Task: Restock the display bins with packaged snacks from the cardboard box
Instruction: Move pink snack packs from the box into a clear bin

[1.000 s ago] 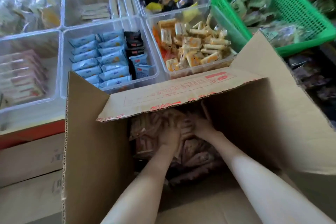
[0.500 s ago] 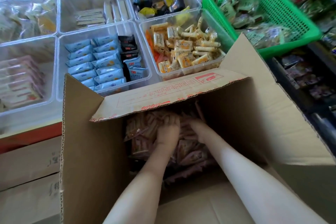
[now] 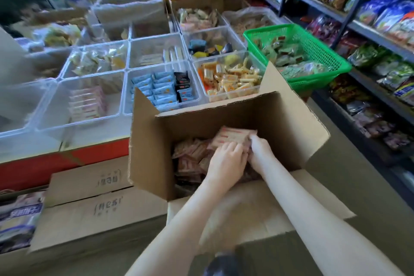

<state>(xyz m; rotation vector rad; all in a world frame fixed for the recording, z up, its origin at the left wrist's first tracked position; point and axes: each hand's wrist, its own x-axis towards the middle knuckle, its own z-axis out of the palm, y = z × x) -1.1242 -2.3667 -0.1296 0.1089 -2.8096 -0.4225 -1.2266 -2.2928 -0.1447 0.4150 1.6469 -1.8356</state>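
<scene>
Snack bundle (image 3: 234, 135), long axis crosswise — left hand (image 3: 226, 159), right hand (image 3: 261, 152), grips clamped round it

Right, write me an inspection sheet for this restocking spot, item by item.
Surface: red-fronted counter carrying clear display bins.
Job's things: open cardboard box with snack packs inside; bins partly filled.
Clutter: green basket of packets; closed cartons beside the box.
Hands: left hand and right hand both grip a bundle of packs in the box.
Cables: nothing seen.
Surroundings: stocked shelves at right.
</scene>
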